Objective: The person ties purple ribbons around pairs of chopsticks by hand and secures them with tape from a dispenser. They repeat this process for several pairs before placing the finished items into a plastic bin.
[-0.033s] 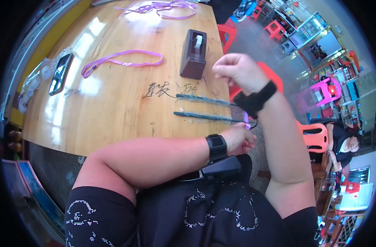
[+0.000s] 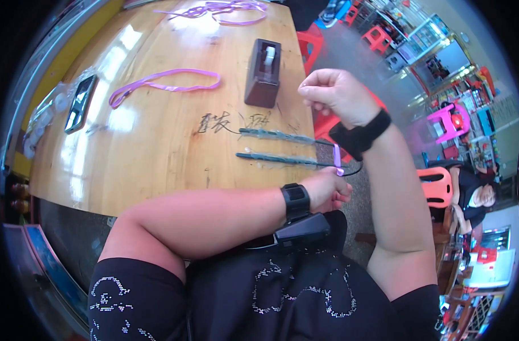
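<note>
Two thin dark green strips (image 2: 279,159), partly wrapped in clear film, lie side by side at the table's right edge. A thin black cord (image 2: 357,170) curves out from their right ends, past that edge. A short purple ribbon (image 2: 337,157) crosses the cord there. My left hand (image 2: 323,190) is closed at the ribbon's lower end, its thumb and forefinger on it. My right hand (image 2: 334,98) is raised above the table edge with thumb and fingertips pinched together; whatever they hold is too small to tell. Left of it stands a brown tape dispenser (image 2: 263,77) with a white roll.
A looped purple ribbon (image 2: 164,86) lies mid-table on the wooden table (image 2: 174,148), with more ribbons (image 2: 231,11) at the far end. A phone (image 2: 81,103) and clear plastic packaging (image 2: 46,116) are at the left. Red stools (image 2: 310,46) stand beyond the right edge; a person sits farther right.
My right hand has shifted slightly right, its fingers still pinched. More of the short purple ribbon and black cord shows between my hands. The left hand stays by the strips.
</note>
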A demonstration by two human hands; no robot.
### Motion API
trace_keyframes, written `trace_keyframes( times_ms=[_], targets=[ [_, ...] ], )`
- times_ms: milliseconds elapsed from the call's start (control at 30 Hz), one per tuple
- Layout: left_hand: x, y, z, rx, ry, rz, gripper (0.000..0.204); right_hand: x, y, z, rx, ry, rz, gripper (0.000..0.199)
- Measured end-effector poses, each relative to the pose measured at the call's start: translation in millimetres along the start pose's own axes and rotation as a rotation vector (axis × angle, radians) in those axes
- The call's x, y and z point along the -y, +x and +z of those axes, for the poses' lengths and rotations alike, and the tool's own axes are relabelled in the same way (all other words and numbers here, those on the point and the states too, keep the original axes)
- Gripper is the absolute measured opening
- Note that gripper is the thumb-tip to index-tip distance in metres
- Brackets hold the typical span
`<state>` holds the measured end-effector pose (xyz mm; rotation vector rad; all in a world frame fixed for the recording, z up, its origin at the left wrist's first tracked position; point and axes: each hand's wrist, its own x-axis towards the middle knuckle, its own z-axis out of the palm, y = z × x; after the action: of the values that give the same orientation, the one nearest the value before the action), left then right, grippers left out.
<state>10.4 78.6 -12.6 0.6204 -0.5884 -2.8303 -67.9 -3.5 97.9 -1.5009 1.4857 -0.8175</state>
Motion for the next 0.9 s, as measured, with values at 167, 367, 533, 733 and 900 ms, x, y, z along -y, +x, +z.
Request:
trace_keyframes(
  times_ms=[167, 367, 533, 733, 900],
  targets=[
    [-5.0, -11.0, 5.9, 0.020, 0.059, 0.003, 0.066, -10.0, -43.1, -46.4, 0.174, -0.156, 0.030, 0.010],
    [-4.2, -9.1, 7.7, -0.014, 0.014, 0.005, 0.055, -59.2, -64.6, -54.3, 0.240, -0.090, 0.123, 0.024],
    [-2.8, -7.3, 5.5, -0.011, 0.020, 0.004, 0.068, -85.7, -61.6, -51.7, 0.248, -0.238, 0.190, 0.025],
    [-5.1, -11.5, 8.4, -0.013, 0.052, 0.007, 0.071, -100.3, -56.2, -50.5, 0.137, -0.614, 0.099, 0.031],
    [-4.9, -8.8, 4.9, 0.029, 0.054, 0.006, 0.076, -112.5, -64.4, -45.8, -0.053, -0.804, -0.020, 0.038]
  ],
)
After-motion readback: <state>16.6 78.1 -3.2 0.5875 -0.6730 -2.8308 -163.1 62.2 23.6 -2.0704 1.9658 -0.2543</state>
